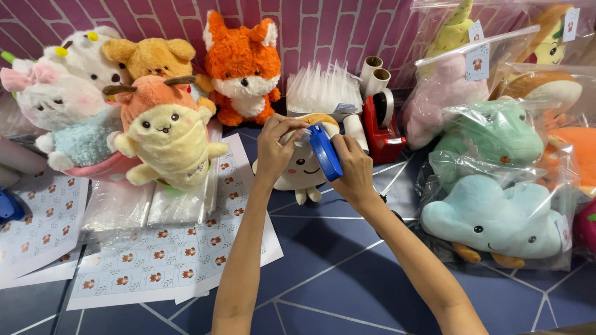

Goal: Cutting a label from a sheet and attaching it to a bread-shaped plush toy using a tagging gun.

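— Forearms come up from the bottom of the frame and meet just above the centre. What's in each hand?

— Right hand [355,170] is wrapped around a blue tagging tool [325,151], fingers closed on its body. Left hand [275,149] has thumb and fingertips pinched together at the tool's tip, on a bit of the small cream plush [303,169] lying on the dark blue table [347,279] under both hands.

— How would that plush handle?

— Light and soft, I'd judge; it will squash and roll, so pinching one firm fold, as the left does, seems best. The tool looks like hard plastic, rigid, best gripped around its body.

— Around them?

— Sticker sheets [161,260] lower left, loose plush toys [155,118] upper left, bagged ones [496,217] at right, a red tape dispenser [380,127] above centre.
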